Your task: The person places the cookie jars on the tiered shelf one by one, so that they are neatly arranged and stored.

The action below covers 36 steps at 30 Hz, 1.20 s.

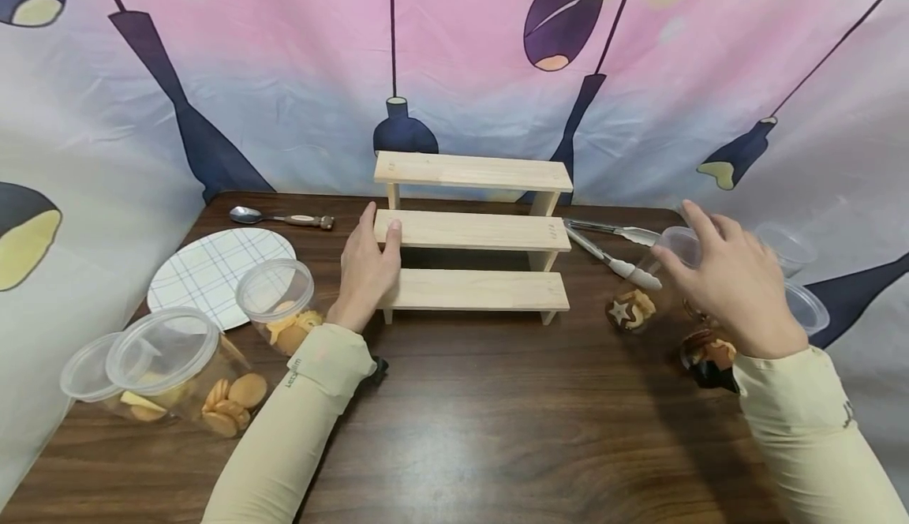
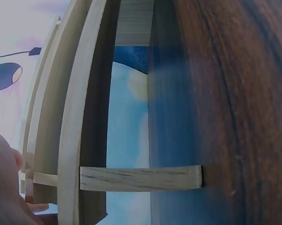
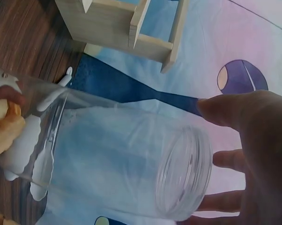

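Note:
A three-step wooden shelf stand [image 1: 477, 230] stands at the back middle of the table. My left hand [image 1: 369, 271] grips the left end of its middle step, thumb on top; in the left wrist view, part of that hand [image 2: 5, 180] shows beside the boards. On the right, my right hand [image 1: 735, 283] spreads over a clear plastic jar [image 3: 131, 159] with cookies at its bottom. Seen from the right wrist, thumb and fingers are apart about the jar's rim; contact is hard to tell. Metal tongs [image 1: 604, 254] with white tips lie between stand and jar.
At the left are several clear jars of cookies, one [image 1: 166, 358] in front, plus a checked white plate [image 1: 220, 275] and a spoon [image 1: 280, 217]. More jars, one with a clear lid [image 1: 806, 308], stand beyond my right hand. A printed curtain [image 1: 284, 114] hangs behind the table.

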Tool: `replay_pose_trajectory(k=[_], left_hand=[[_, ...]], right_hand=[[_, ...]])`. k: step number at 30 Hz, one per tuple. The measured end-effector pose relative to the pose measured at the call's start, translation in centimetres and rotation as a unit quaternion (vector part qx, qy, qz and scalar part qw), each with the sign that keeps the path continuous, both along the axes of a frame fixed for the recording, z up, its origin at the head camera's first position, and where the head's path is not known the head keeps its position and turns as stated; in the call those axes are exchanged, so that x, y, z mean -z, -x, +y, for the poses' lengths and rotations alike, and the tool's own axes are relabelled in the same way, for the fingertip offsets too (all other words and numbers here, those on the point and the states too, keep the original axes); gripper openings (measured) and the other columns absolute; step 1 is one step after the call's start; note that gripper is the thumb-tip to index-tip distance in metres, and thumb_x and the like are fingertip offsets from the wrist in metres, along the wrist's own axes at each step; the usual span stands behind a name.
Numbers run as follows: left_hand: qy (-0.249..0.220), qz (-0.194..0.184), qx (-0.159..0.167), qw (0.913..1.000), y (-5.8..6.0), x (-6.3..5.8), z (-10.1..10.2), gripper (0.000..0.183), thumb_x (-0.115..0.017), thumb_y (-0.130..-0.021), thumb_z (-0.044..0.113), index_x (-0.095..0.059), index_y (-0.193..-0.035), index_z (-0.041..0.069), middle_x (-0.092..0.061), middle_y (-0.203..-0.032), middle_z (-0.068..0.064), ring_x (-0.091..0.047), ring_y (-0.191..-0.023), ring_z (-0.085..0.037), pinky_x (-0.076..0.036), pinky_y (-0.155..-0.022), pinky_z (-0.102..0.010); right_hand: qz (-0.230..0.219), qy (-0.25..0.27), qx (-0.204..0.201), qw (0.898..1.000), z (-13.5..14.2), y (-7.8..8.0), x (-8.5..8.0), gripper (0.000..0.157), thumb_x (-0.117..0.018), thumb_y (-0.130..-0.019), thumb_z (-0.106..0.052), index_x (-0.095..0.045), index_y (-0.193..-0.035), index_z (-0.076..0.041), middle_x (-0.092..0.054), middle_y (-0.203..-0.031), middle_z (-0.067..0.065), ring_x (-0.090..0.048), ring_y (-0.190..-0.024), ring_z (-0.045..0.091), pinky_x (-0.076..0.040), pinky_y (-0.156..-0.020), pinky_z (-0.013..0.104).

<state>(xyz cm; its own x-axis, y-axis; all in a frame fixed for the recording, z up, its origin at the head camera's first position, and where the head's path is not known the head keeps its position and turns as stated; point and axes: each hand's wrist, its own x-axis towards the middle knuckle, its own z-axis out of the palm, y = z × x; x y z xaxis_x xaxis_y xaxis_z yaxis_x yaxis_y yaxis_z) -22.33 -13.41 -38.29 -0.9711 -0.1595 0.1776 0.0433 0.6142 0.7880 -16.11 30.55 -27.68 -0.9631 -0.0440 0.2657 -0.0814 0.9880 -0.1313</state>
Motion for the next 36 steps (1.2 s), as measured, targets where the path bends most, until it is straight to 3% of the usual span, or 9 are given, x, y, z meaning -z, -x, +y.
replay_pose_trajectory(k=[7,17,29,36], left_hand=[[0.011,0.002,-0.001,0.9999,0.2,0.2,0.0,0.069,-0.031,-0.104,0.056,-0.017,-0.161,0.02,-0.031,-0.159,-0.019,-0.03,-0.145,-0.039,-0.023,-0.117,-0.056],[0.017,0.002,-0.005,0.9998,0.2,0.2,-0.2,0.067,-0.029,-0.105,0.053,-0.022,-0.16,0.015,-0.033,-0.158,-0.019,-0.029,-0.146,-0.039,-0.024,-0.117,-0.055],[0.014,0.007,0.009,0.9998,0.3,0.3,-0.2,0.066,-0.03,-0.106,0.048,-0.02,-0.16,0.012,-0.032,-0.158,-0.02,-0.029,-0.146,-0.038,-0.025,-0.117,-0.053],[0.014,0.015,0.009,0.9998,0.2,0.5,-0.2,0.066,-0.031,-0.106,0.048,-0.021,-0.16,0.012,-0.033,-0.157,-0.022,-0.03,-0.145,-0.039,-0.026,-0.117,-0.053]], right_hand=[[-0.032,-0.013,0.009,0.999,0.7,0.1,0.3,0.082,-0.045,-0.096,-0.066,-0.02,-0.161,-0.022,-0.04,-0.139,0.038,-0.046,-0.112,0.062,-0.039,-0.077,0.071],[-0.061,-0.013,-0.003,0.998,1.1,0.5,0.3,0.083,-0.043,-0.096,-0.068,-0.024,-0.16,-0.018,-0.041,-0.138,0.039,-0.047,-0.111,0.063,-0.04,-0.076,0.072],[-0.042,0.0,-0.029,0.999,1.2,0.6,0.6,0.075,-0.048,-0.097,-0.063,-0.043,-0.15,-0.011,-0.048,-0.131,0.034,-0.049,-0.112,0.055,-0.039,-0.078,0.069],[-0.041,0.008,-0.028,0.999,1.3,0.7,0.6,0.074,-0.049,-0.096,-0.063,-0.046,-0.148,-0.01,-0.049,-0.129,0.033,-0.048,-0.113,0.053,-0.04,-0.077,0.068]])
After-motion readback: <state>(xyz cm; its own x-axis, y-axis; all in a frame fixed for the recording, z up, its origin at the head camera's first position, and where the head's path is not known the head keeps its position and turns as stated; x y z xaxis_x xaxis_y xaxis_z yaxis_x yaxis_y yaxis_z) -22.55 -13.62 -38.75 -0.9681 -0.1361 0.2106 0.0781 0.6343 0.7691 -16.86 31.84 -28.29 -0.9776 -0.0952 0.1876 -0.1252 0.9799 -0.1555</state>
